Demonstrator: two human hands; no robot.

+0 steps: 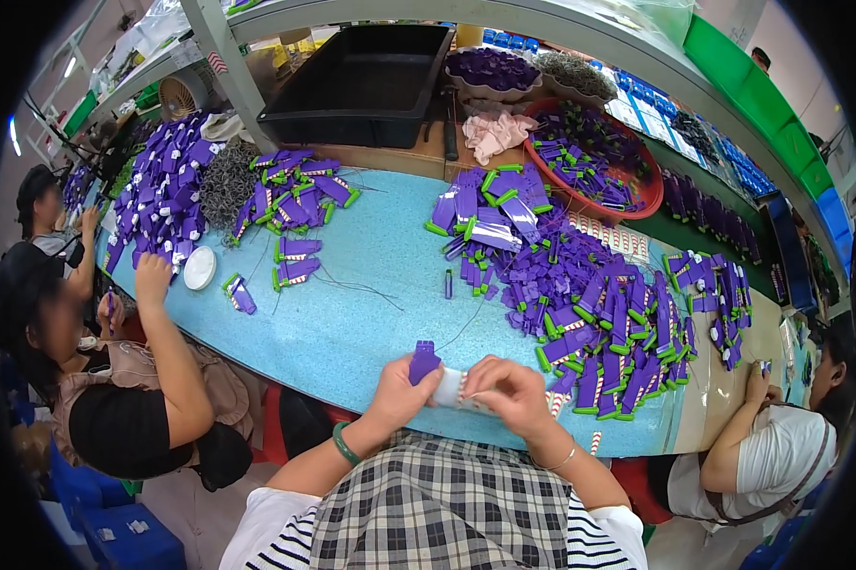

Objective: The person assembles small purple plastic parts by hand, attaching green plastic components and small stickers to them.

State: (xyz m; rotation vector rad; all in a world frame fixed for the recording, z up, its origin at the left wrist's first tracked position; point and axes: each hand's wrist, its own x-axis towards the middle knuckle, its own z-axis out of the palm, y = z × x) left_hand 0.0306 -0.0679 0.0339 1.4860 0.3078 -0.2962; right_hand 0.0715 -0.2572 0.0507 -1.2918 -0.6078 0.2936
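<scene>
My left hand [399, 391] is closed around a purple plastic piece [423, 362], whose notched end sticks up past the fingers. A small white sticker sheet [450, 388] with red marks along its edge spans the gap between my hands. My right hand [512, 391] pinches at the right side of this sheet; its fingertips hide what exactly lies between them. Just right of that hand, a heap of purple pieces with green ends and striped stickers [627, 332] covers the blue tabletop [352, 323].
Loose purple parts [551, 275] are piled beyond my right hand, before a red basin [651, 201]. A black tray [361, 85] stands at the back. Farther left lie a white round lid [200, 268] and another purple heap [162, 180]. Co-workers sit on both sides.
</scene>
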